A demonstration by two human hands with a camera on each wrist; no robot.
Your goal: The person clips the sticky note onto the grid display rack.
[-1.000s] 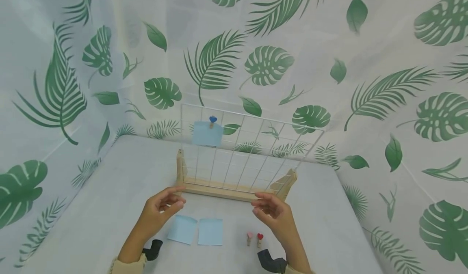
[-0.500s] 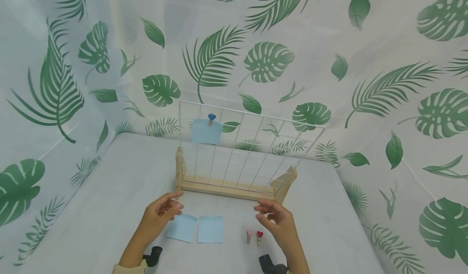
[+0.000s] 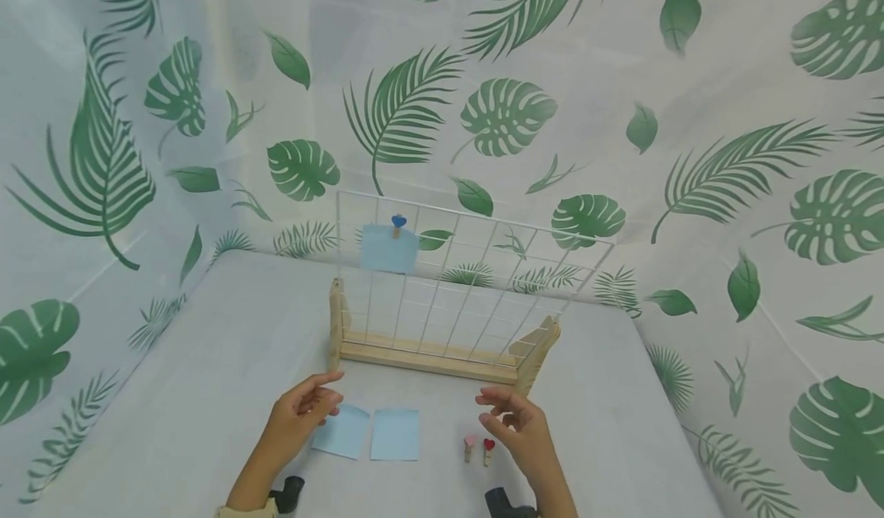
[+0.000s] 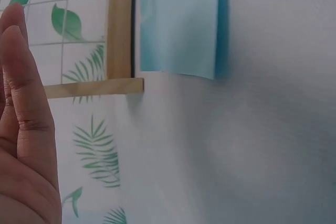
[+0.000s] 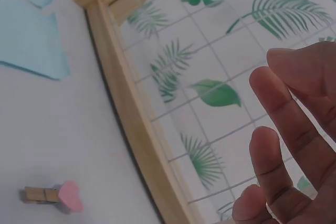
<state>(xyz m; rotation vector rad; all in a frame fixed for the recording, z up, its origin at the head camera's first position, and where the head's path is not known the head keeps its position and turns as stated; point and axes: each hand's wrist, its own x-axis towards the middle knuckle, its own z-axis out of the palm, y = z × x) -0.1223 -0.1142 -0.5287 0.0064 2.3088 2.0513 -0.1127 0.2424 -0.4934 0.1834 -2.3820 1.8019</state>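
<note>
My left hand hovers over the table by the left one of two blue paper sheets, fingers loosely bent and holding nothing. The other blue sheet lies just right of it. On the right, my right hand hangs in the air, also holding nothing, near two small clothespins: one with a pink heart, one with a red heart. Behind both hands stands a white wire grid in a wooden base. A blue-heart clothespin fastens a third blue sheet to the grid's upper left.
A white cloth covers the table. Leaf-patterned curtain encloses the back and both sides. Black wrist mounts sit at both wrists.
Both hands have drawn slightly back toward the table's front, away from the grid's base. The sheets and clothespins keep their places, while the head view shifts slightly.
</note>
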